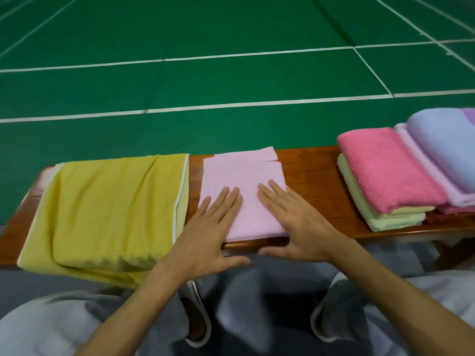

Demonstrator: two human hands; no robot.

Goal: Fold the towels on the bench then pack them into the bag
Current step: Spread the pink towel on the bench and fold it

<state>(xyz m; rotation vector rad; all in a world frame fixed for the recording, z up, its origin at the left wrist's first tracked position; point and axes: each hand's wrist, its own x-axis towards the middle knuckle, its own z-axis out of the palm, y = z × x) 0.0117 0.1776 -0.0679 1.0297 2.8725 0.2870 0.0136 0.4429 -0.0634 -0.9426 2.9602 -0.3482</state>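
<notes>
free: bare bench [308,176] | blocked: yellow towel [108,209], towel stack [390,173]

1. There is 1 camera, and it sits on my head.
2. It looks forward and down at the bench [308,173] in front of me.
3. It is near: my left hand [208,227] and right hand [298,222] look big, low in the middle.
4. The view is wide, so the bench runs from side to side.
5. Up top it sees the green floor [205,27] behind the bench.

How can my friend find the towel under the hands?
Find the wooden bench by the green court. In its middle lies a flat, pale pink towel. The yellow cloth on its left is rumpled; towels on its right are stacked.
</notes>
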